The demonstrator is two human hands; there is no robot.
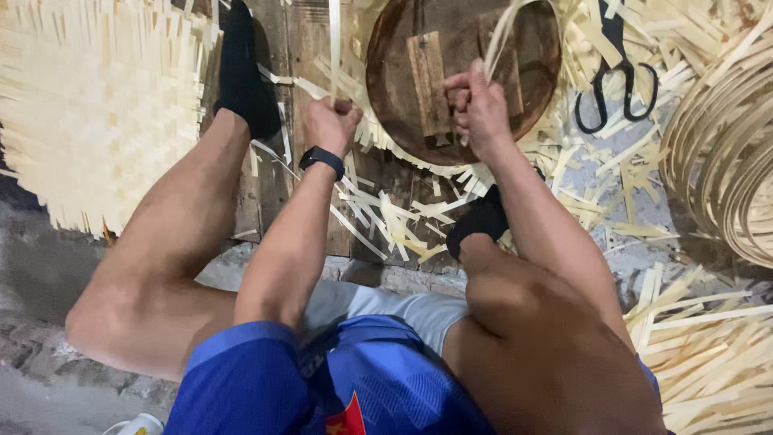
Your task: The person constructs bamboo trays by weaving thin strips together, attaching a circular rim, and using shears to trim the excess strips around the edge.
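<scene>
Nearest, pale offcuts (pixel 394 221) litter the wooden boards (pixel 278 201) between the feet. Beyond them the left hand (pixel 332 122), its grip pinched shut, holds an upright bamboo strip (pixel 334 40). To the right, the right hand (pixel 477 105) clenches several curved strips (pixel 503 32) over a round wooden disc (pixel 403 56). Black scissors (pixel 616 84) lie far right.

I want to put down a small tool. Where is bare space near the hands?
Free patches: the dark plank between the left forearm and the left sock, and the grey ground below the woven mat. Crowded: bamboo strips under the round wooden mould, and around the scissors.
</scene>
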